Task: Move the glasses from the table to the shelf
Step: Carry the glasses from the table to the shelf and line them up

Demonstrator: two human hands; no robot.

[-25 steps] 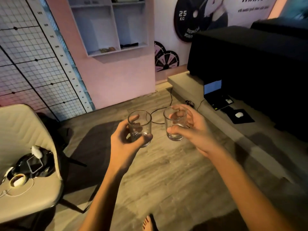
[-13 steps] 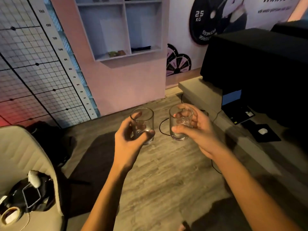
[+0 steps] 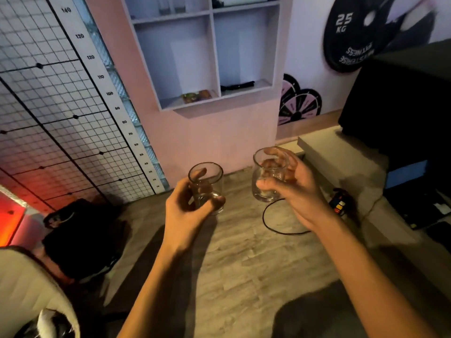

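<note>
My left hand [image 3: 186,212] grips a clear empty tumbler [image 3: 207,185], fingers behind it and thumb across its base. My right hand [image 3: 299,191] holds a second clear tumbler [image 3: 267,173] the same way. Both glasses are upright in the air above the wooden floor. The white wall shelf [image 3: 214,102] hangs ahead and above them on the pink wall, a good distance beyond the glasses. Its lower left compartment holds small items [image 3: 196,96]; the lower right one holds a dark object [image 3: 238,85].
A black bag [image 3: 80,240] lies on the floor at the left, by a cream chair [image 3: 26,293]. A black cable [image 3: 275,225] loops on the floor. A low grey platform [image 3: 341,162] with dark equipment [image 3: 402,106] runs along the right. A gridded measuring panel [image 3: 61,106] covers the left wall.
The view has moved closer to the shelf wall, which now looms larger. Both hands still hold their glasses, and the chair has slid out to the lower left.
</note>
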